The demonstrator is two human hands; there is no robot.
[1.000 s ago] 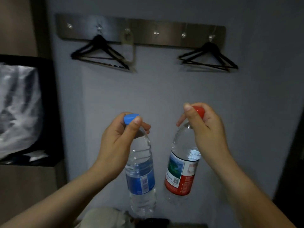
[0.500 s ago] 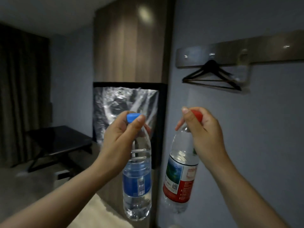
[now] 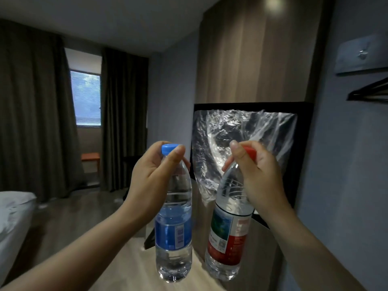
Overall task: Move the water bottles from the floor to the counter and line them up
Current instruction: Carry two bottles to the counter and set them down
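- Blue bottle (image 3: 173, 234) and red bottle (image 3: 228, 236) hang side by side in the air, close but apart, both clear of the floor.
- Over the last second the view swings left. The hook rail (image 3: 361, 55) and hanger (image 3: 369, 91) slide to the right edge, and the curtains (image 3: 31, 112), window (image 3: 85, 97) and bed (image 3: 12, 213) come into sight.
- The black niche with its plastic bag (image 3: 241, 148) now stands right behind the bottles.
- A pale wood top (image 3: 130, 269) now shows beneath them. It is probably the counter, so the carry looks nearly done and setting down comes next.
- Left hand (image 3: 151, 177) is unchanged: thumb and fingers are curled tight round the blue bottle's neck, just under its cap. The forearm reaches in from the lower left.
- Right hand (image 3: 258, 175) likewise keeps its fingers closed round the red cap and neck. This bottle tilts a little, base toward the blue one.
- Neither bottle seems to touch the top yet.
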